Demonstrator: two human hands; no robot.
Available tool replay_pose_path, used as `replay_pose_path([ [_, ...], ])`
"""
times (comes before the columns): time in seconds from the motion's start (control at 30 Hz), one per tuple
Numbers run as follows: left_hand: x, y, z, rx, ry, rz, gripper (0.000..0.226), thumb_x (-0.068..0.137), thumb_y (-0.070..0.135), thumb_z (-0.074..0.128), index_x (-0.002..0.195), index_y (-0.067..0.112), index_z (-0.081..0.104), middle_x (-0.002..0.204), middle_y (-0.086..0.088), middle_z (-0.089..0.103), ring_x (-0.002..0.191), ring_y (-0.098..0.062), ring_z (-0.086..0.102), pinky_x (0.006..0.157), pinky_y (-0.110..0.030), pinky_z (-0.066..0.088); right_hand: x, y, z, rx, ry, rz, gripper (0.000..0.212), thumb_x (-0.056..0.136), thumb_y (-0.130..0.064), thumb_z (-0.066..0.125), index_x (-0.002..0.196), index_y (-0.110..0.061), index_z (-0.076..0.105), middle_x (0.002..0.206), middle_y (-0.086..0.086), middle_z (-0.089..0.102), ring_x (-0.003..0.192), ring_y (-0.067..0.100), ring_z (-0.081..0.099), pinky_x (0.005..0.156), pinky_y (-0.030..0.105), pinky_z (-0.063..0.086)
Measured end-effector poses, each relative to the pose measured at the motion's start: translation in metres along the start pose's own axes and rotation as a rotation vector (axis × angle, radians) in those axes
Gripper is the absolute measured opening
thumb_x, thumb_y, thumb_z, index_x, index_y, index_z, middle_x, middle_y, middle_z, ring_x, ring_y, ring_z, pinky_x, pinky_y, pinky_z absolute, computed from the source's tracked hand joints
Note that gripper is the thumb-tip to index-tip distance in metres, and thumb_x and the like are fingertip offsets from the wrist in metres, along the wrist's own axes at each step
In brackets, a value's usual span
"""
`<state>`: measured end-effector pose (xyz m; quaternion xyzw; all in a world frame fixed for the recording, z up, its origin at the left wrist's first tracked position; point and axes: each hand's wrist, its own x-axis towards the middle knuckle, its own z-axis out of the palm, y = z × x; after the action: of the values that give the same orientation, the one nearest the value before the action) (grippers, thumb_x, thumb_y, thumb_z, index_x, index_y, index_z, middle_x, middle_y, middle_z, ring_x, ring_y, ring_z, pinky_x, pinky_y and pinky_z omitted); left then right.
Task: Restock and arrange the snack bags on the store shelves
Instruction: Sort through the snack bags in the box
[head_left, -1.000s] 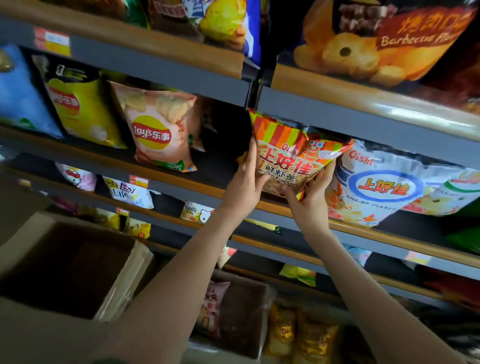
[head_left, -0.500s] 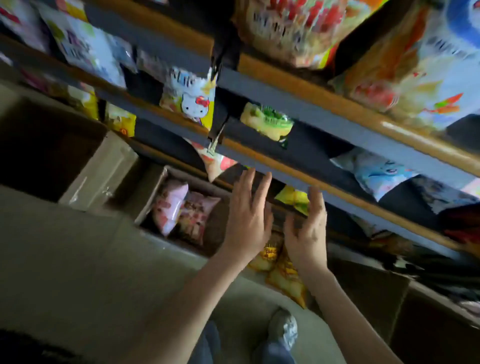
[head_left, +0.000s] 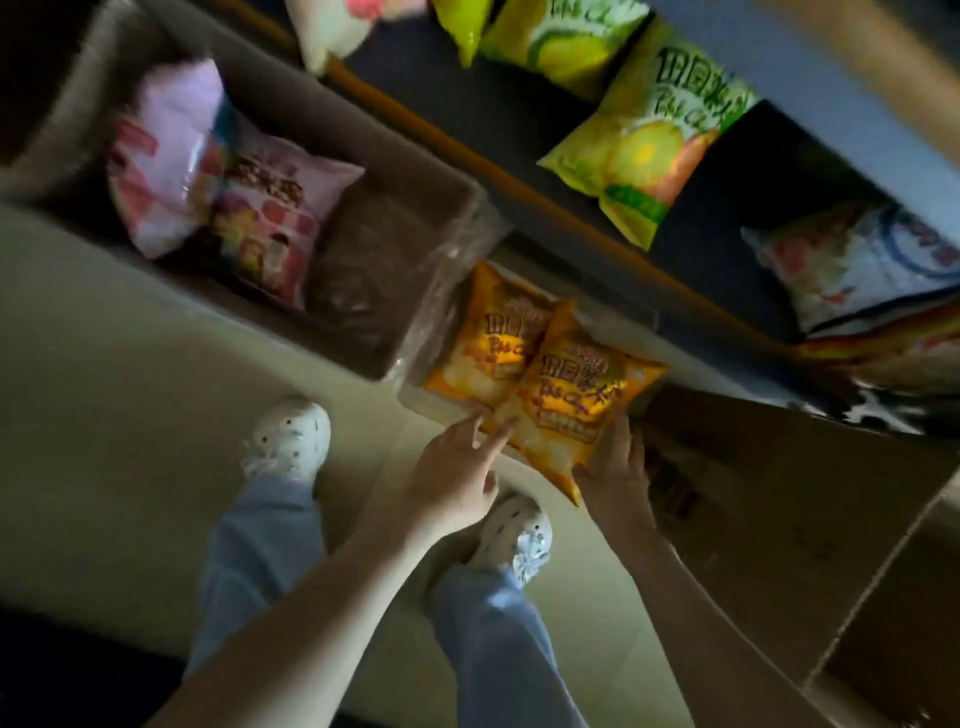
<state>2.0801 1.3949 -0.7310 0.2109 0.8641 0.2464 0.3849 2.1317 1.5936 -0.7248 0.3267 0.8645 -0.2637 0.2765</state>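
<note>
In the head view the person is bending over the floor (head_left: 104, 364) in front of the lowest shelf (head_left: 447, 88), and both arms are reaching down to a pair of orange snack bags. The front orange bag (head_left: 576, 395) is lying tilted, its top edge pointing toward the shelf and its bottom corner pointing back toward the person. It is overlapping the right side of the rear orange bag (head_left: 485, 343), which is sitting just behind and to its left.

The left hand (head_left: 452, 475) is staying spread, with fingers straight and holding nothing; its fingertips (head_left: 501, 428) are touching the lower left edge of the front orange bag. The right hand (head_left: 618, 465) is gripping that same bag at its lower right edge, the thumb lying on the printed face and the fingers running up along the side and behind it. The bag is thus sitting between the two hands, directly ahead of them.

To the left an open carton (head_left: 410, 218) is holding pink bags (head_left: 270, 208), one blurred. On the shelf above, yellow-green bags (head_left: 649, 150) are lying flat, and a white and blue bag (head_left: 857, 260) is lying further right. Flat cardboard (head_left: 779, 509) is lying under the right forearm. White shoes (head_left: 291, 441) and pale blue trouser legs are showing below the hands.
</note>
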Motion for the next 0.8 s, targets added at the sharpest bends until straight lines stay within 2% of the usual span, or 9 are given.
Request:
replay_pose_path([
  [0.17,0.058,0.004,0.041,-0.172,-0.078,-0.017,0.078,0.095,0.039,0.05,0.149,0.042,-0.005,0.158,-0.011,0.01,0.141,-0.033,0.022,0.113,-0.044,0.03,0.034,0.019,0.013,0.184,-0.027,-0.056,0.099,0.085,-0.018,0.069,0.149,-0.036,-0.004,0.157,0.005,0.006,0.141,0.029,0.021,0.108,0.04,0.03],
  [0.23,0.085,0.003,0.047,-0.181,-0.062,-0.054,0.079,0.095,0.049,0.045,0.147,0.043,-0.015,0.158,-0.013,0.008,0.142,-0.036,0.016,0.115,-0.05,0.023,0.044,0.021,0.017,0.207,-0.037,-0.105,0.105,0.082,-0.037,0.072,0.142,-0.047,-0.015,0.158,0.004,-0.002,0.144,0.027,0.014,0.113,0.039,0.024],
  [0.3,0.105,0.006,0.05,-0.166,-0.081,-0.096,0.078,0.094,0.059,0.034,0.145,0.04,-0.022,0.158,-0.015,0.003,0.145,-0.036,0.006,0.117,-0.052,0.008,0.053,0.022,0.019,0.167,-0.028,-0.154,0.106,0.075,-0.061,0.067,0.135,-0.058,-0.022,0.158,0.005,-0.01,0.146,0.028,0.008,0.115,0.05,0.024],
  [0.37,0.116,0.015,0.051,-0.172,-0.133,-0.098,0.077,0.095,0.059,0.033,0.145,0.04,-0.022,0.158,-0.016,0.002,0.145,-0.036,0.003,0.116,-0.049,0.003,0.058,0.021,0.019,0.149,-0.039,-0.197,0.1,0.081,-0.054,0.065,0.136,-0.057,-0.019,0.157,0.005,-0.014,0.146,0.029,0.005,0.114,0.052,0.025],
  [0.47,0.118,0.023,0.054,-0.305,-0.134,-0.119,0.074,0.092,0.061,0.036,0.142,0.053,-0.018,0.156,-0.016,0.008,0.144,-0.035,0.004,0.115,-0.049,0.003,0.054,0.023,0.013,0.244,-0.049,-0.18,0.095,0.087,-0.029,0.068,0.135,-0.056,-0.01,0.156,0.002,-0.006,0.144,0.026,0.012,0.113,0.048,0.029],
  [0.57,0.114,0.024,0.045,-0.638,-0.061,-0.195,0.073,0.081,0.069,0.04,0.134,0.067,-0.01,0.158,-0.006,0.001,0.144,-0.036,0.007,0.115,-0.056,0.013,0.04,0.025,0.006,0.353,-0.002,-0.124,0.105,0.083,-0.018,0.072,0.13,-0.061,-0.012,0.155,0.001,0.003,0.141,0.022,0.018,0.111,0.043,0.032],
  [0.63,0.114,0.021,0.039,-0.736,-0.046,-0.215,0.068,0.086,0.062,0.048,0.135,0.069,0.001,0.157,-0.004,0.004,0.142,-0.036,0.014,0.113,-0.057,0.021,0.038,0.028,0.004,0.436,0.028,-0.105,0.11,0.081,-0.013,0.074,0.131,-0.063,-0.01,0.155,-0.002,0.006,0.14,0.018,0.02,0.112,0.047,0.031],
  [0.73,0.114,0.024,0.035,-0.775,-0.073,-0.161,0.069,0.094,0.038,0.057,0.144,0.055,0.013,0.154,-0.005,0.01,0.14,-0.032,0.022,0.113,-0.042,0.026,0.038,0.028,0.001,0.493,0.019,-0.128,0.109,0.083,-0.017,0.073,0.131,-0.071,-0.009,0.154,-0.005,0.008,0.139,0.016,0.022,0.108,0.053,0.036],
  [0.8,0.109,0.035,0.03,-0.811,-0.07,-0.138,0.072,0.093,0.033,0.058,0.146,0.052,0.012,0.152,-0.005,0.009,0.138,-0.028,0.024,0.104,-0.031,0.026,0.037,0.026,-0.008,0.497,0.045,-0.133,0.106,0.084,-0.02,0.072,0.129,-0.071,-0.009,0.155,-0.003,0.006,0.138,0.015,0.022,0.109,0.045,0.036],
])
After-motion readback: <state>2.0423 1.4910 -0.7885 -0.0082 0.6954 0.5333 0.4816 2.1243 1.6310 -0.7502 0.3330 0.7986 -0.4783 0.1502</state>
